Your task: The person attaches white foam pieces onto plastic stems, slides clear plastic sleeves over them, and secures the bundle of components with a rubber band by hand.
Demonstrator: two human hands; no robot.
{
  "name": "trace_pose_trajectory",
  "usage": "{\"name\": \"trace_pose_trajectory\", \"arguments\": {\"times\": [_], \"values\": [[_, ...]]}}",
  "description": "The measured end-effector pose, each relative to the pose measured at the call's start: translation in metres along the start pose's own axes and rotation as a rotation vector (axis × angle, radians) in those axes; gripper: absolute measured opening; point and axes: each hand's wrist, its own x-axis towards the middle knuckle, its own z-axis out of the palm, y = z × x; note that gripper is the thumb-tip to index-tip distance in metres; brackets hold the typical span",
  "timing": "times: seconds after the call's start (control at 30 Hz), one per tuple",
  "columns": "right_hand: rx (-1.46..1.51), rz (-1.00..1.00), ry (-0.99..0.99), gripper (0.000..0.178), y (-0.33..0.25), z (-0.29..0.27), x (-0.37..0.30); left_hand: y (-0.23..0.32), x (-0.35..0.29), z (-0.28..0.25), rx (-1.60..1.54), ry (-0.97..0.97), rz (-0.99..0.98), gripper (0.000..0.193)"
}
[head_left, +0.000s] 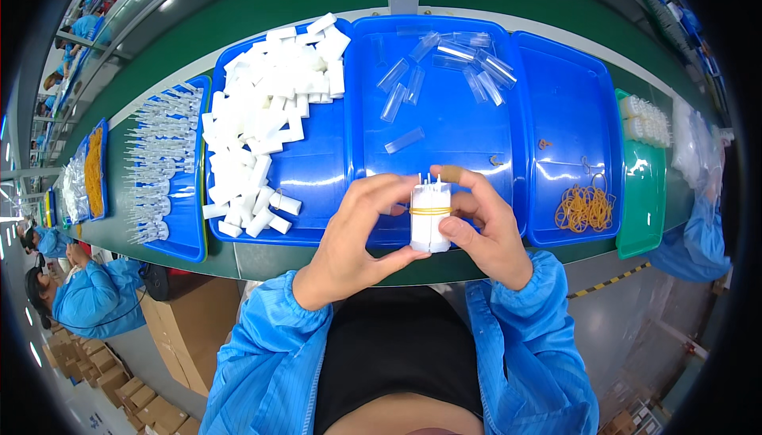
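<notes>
Both hands, left hand (357,232) and right hand (484,232), grip a white block bundle (430,217) bound by a yellow rubber band (429,211), above the middle blue tray's (444,129) near rim; rubber bands (585,207) lie at three o'clock, white blocks (266,109) at ten.

White blocks (262,109), blue trays (444,129) (yellow rubber bands (585,207))

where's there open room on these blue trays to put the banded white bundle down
Most open: the right blue tray, bare above the rubber bands. Also the middle tray between the clear tubes and the hands, left hand and right hand, which hold the bundle. Crowded: the tray of white foam blocks.
</notes>
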Motion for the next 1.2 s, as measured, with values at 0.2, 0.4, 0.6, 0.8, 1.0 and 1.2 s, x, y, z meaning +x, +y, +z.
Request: {"name": "trace_pose_trajectory", "arguments": {"times": [0.2, 0.4, 0.6, 0.8, 1.0, 1.2], "values": [[-0.339, -0.314, -0.044, 0.077, -0.003, -0.004, 0.0, 0.0, -0.003, -0.002, -0.128, -0.002, -0.131, 0.084], [-0.612, -0.481, -0.084, 0.071, -0.003, -0.011, 0.002, -0.004, -0.006, -0.001, -0.016, -0.008, -0.009, 0.083], [-0.49, -0.374, 0.138, 0.076, -0.002, 0.008, 0.002, -0.001, -0.007, 0.013, -0.738, 0.104, -0.304, 0.081], [-0.273, -0.283, 0.134, 0.089, 0.004, 0.005, 0.0, -0.001, -0.006, 0.004, -0.932, 0.108, -0.538, 0.061], [-0.199, -0.313, -0.035, 0.051, 0.001, -0.013, 0.002, -0.008, -0.014, 0.003, -1.067, 0.07, -0.526, 0.055], [-0.053, -0.184, -0.012, 0.046, 0.003, -0.012, -0.002, -0.007, -0.02, 0.011, -0.614, 0.193, -0.299, 0.052]]}}
